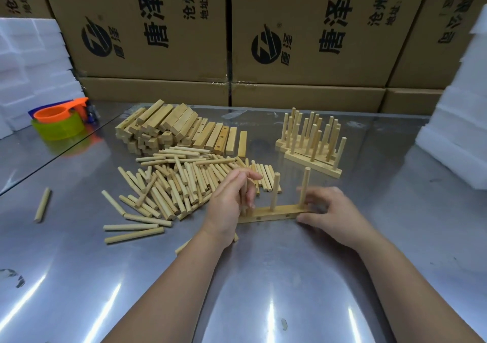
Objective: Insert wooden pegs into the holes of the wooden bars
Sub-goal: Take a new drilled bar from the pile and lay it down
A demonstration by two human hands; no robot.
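Cartons (pixel 303 26) printed in black are stacked behind a glossy metal table (pixel 263 276), which is flanked by white foam (pixel 31 60). At its middle a bar (pixel 274 212) is gripped at its right end by the curled fingers of the right hand (pixel 332 216). A peg (pixel 243 197) is pinched upright over the bar's left end by the left hand (pixel 229 205). Loose pegs (pixel 179 184) and bars (pixel 168 129) are heaped behind.

Left grip (pixel 232 200) pinches peg (pixel 244 195), right grip (pixel 332 210) clasps bar (pixel 271 213).
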